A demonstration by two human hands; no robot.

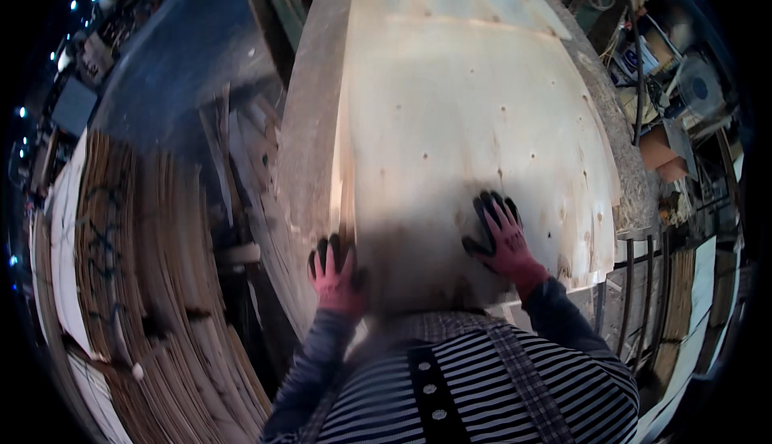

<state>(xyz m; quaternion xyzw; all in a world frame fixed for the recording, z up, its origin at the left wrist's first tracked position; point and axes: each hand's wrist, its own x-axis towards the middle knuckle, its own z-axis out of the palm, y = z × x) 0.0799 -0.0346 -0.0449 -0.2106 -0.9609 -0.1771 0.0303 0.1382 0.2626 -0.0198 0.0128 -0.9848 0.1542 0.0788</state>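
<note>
A large pale wood veneer sheet [474, 114] with small knot holes lies on top of a stack in front of me. My right hand [500, 233], in a red and black glove, presses flat on the sheet near its close edge, fingers spread. My left hand [335, 273], gloved the same, rests on the sheet's near left corner, its fingers curled over the edge of the stack. Neither hand lifts anything. My striped shirt fills the bottom of the view.
A rougher grey board [310, 130] runs along the sheet's left side. A fanned pile of brown veneer sheets [153, 283] stands on the left. Metal bars [635, 291] sit at the right, with machinery and cardboard boxes [663, 150] beyond.
</note>
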